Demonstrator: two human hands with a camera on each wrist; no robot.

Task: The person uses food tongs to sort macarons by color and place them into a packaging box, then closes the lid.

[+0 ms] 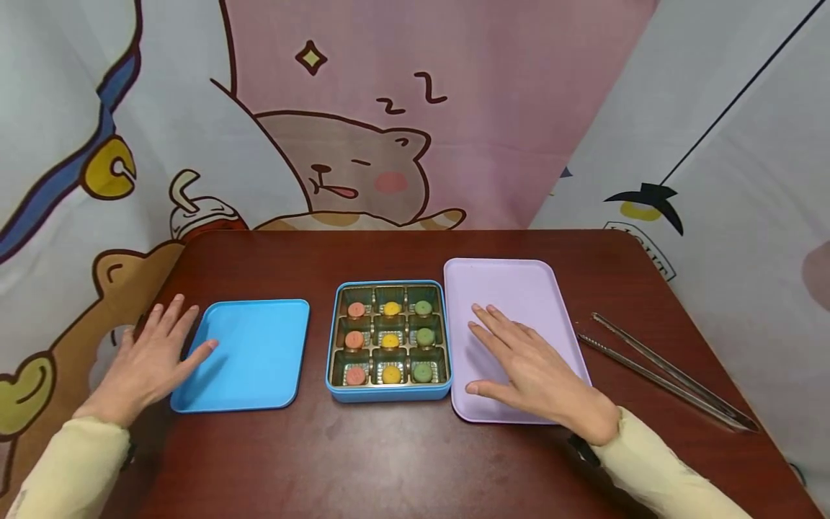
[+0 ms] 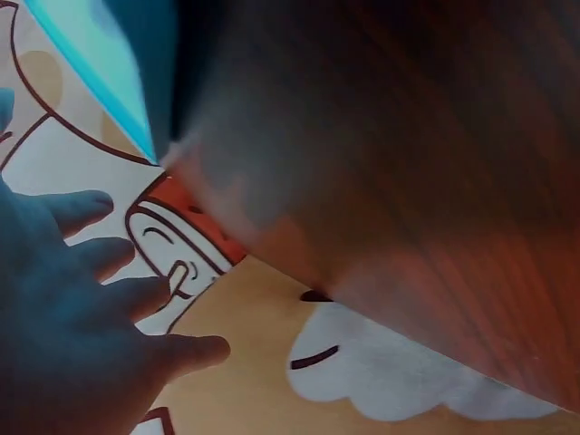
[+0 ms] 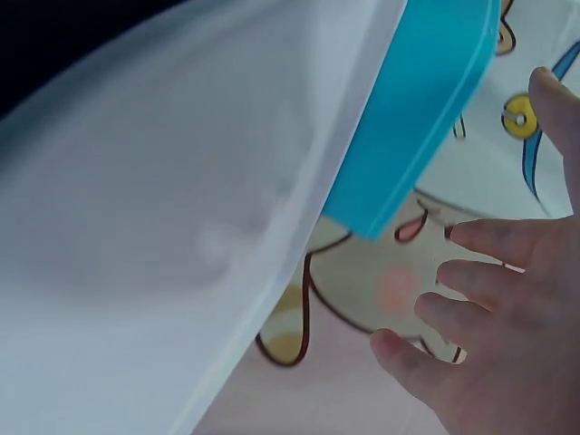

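Observation:
My left hand (image 1: 150,357), fingers spread, is over the left edge of a flat blue tray (image 1: 259,353). With fingers straight, my right hand (image 1: 528,364) hovers above a light purple tray (image 1: 512,288); both hands hold nothing. Between the trays stands a blue box (image 1: 389,394) with a gold divided insert. Its compartments hold small round sweets in columns: pink ones (image 1: 354,339) at left, yellow ones (image 1: 390,341) in the middle, green ones (image 1: 424,337) at right. In the wrist views, the left hand (image 2: 82,308) and right hand (image 3: 507,299) also show straight, separated fingers.
Metal tongs (image 1: 674,378) lie on the dark red-brown table (image 1: 389,461), right of the purple tray, with their tips toward it. A cartoon-printed curtain (image 1: 506,86) hangs behind and beside the table. The box stands close against the purple tray's left edge.

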